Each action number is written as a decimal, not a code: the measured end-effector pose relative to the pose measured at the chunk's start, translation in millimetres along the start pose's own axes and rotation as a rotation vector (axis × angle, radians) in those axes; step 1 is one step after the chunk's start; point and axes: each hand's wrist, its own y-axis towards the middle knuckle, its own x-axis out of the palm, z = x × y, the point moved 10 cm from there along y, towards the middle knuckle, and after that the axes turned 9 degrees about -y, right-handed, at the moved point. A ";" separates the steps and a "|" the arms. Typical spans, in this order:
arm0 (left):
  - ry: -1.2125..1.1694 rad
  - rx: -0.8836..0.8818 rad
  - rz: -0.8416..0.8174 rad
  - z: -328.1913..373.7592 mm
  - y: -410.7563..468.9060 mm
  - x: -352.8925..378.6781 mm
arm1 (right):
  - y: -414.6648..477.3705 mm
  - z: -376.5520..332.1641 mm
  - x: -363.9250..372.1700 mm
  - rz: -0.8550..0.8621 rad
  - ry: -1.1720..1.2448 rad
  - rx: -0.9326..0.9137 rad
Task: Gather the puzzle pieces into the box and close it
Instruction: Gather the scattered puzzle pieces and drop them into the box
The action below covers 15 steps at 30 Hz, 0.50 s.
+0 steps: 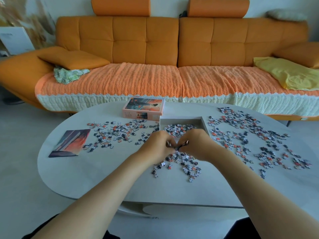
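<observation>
puzzle pieces pinched up by curled fingers of left hand and right hand | both held just in front of the open box

No words or numbers could be read. The box lid at the far side of the table had a thin strip of print along its far edge and small marks on its near side, all too blurry. The white board far on the left had some dark print, too small to read.
</observation>
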 end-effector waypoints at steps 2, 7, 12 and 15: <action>-0.072 0.015 0.056 6.6 7.4 -14.2 | 3.6 5.3 -18.3 0.072 0.063 0.008; -0.124 0.053 0.182 11.4 33.2 -34.1 | 19.9 17.3 -47.4 0.297 0.161 0.023; 0.006 0.086 0.139 3.3 50.6 -20.6 | 38.5 25.1 -28.3 0.252 0.105 0.043; 0.101 0.137 0.039 0.4 52.0 -8.1 | 42.2 30.8 -15.5 0.158 -0.001 0.054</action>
